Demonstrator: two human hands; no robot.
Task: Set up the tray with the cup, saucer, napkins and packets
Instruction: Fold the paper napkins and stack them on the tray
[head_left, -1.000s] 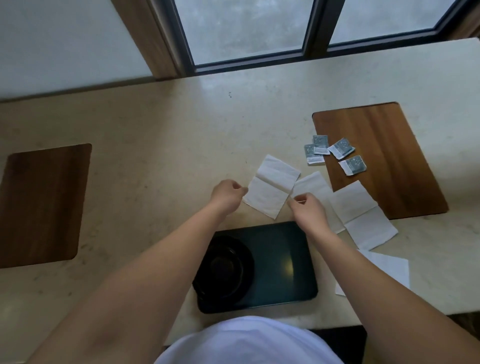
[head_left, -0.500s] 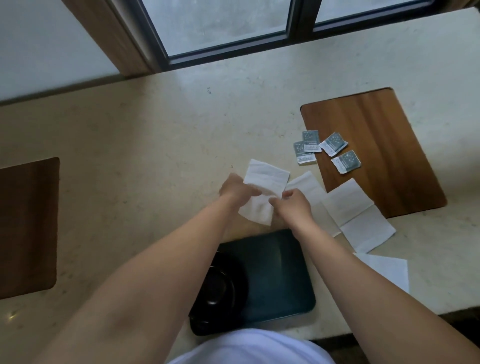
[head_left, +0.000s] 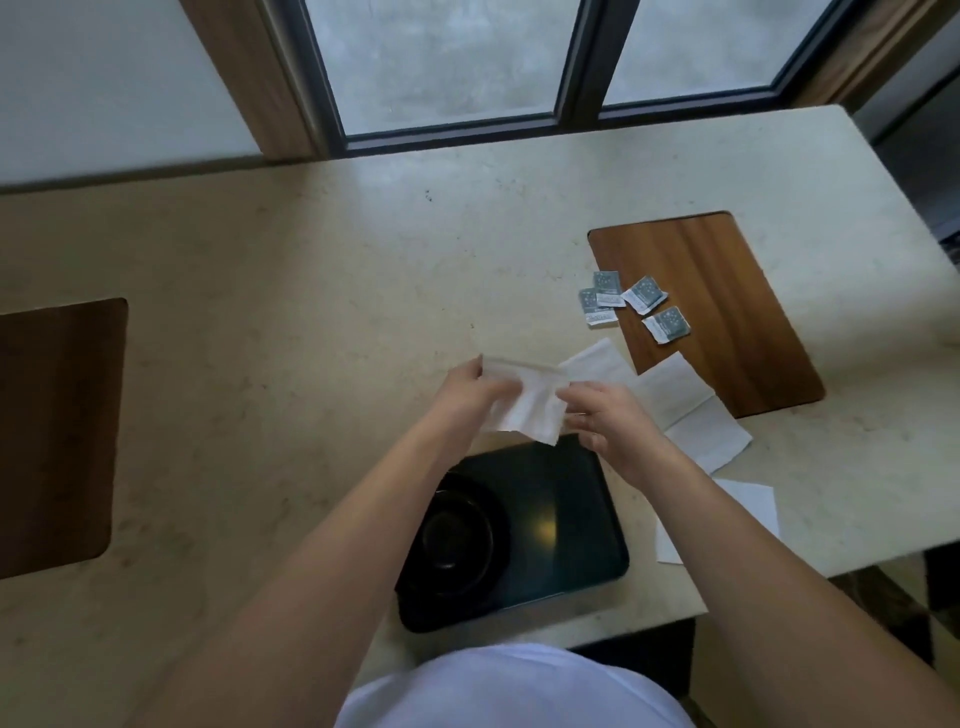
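A limp, feather-light napkin (head_left: 524, 405) is being pinched by left hand (head_left: 470, 397) and right hand (head_left: 605, 418) (edges likely grip best).

both arms reach forward; left hand (head_left: 470, 392) and right hand (head_left: 605, 415) pinch together, fingers curled.

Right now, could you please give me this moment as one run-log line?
step: folding napkin | left hand: holds napkin | right hand: holds napkin | tray: saucer on it | packets: on table
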